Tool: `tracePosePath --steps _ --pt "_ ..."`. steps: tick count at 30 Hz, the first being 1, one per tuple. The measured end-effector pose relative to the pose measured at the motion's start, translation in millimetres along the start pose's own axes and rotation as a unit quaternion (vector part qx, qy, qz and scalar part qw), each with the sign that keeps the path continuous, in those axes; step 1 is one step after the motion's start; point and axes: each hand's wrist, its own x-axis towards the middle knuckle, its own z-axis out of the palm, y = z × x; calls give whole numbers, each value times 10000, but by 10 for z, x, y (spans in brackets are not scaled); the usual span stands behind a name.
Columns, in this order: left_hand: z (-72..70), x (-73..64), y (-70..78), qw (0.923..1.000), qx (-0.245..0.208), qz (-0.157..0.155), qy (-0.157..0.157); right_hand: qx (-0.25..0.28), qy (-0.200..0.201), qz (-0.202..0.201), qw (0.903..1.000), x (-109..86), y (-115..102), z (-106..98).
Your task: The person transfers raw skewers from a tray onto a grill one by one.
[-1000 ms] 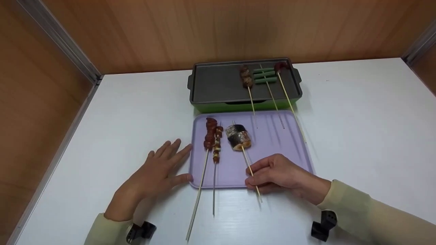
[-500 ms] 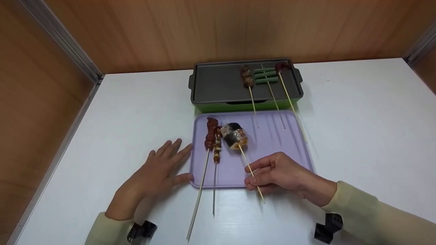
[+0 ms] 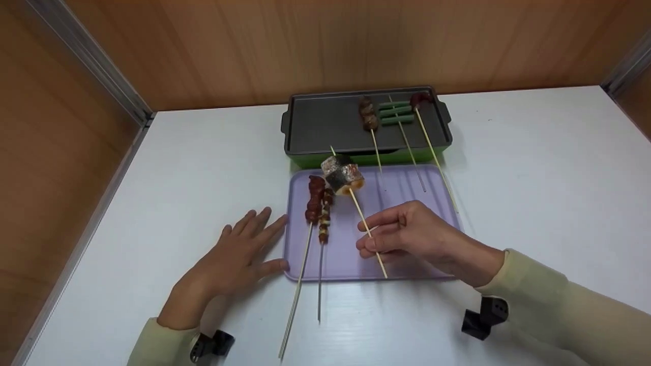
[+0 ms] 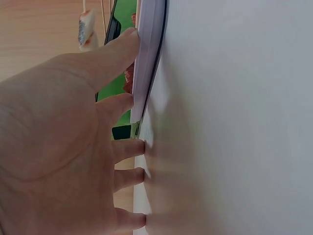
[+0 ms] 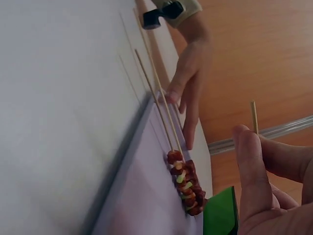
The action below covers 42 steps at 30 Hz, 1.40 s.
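My right hand [image 3: 417, 236] pinches the stick of a skewer [image 3: 342, 174] between thumb and fingers. Its thick black-and-silver pieces, pale orange at the lower end, hang over the far part of the lilac tray [image 3: 346, 264]. In the right wrist view only the stick's end [image 5: 254, 116] shows above the fingertips. My left hand [image 3: 229, 264] lies with fingers spread at the tray's left side, thumb and index finger touching the rim. On the tray's left part lie a dark red meat skewer [image 3: 315, 201] and a thinner skewer of mixed pieces [image 3: 324, 223], side by side.
Behind the tray stands a green grill with a dark plate [image 3: 325, 124]. On its right part rest a brown meat skewer [image 3: 367, 114], a green vegetable skewer [image 3: 396, 113] and a dark red skewer [image 3: 420, 100], sticks reaching forward over the tray. A wooden panel [image 3: 325, 46] rises behind.
My right hand has raised the black-and-silver skewer off the tray and moved it forward and slightly left, towards the grill. The left hand stays where it was.
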Motion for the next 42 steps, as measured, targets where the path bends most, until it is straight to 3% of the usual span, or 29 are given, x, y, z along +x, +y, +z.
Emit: tracePosePath --steps 6,14,29,42 --pt "-4 -6 -8 10000 -34 -10 -2 -54 304 -80 9995 176 -196 -43" --pt "28 -11 -12 9999 -106 -64 57 2 503 139 9986 448 -379 -186" --pt "14 -3 0 9999 -84 84 87 321 835 243 9957 820 -510 -346" --pt "17 -18 -12 10000 -37 52 58 156 1205 488 9914 973 -577 -274"
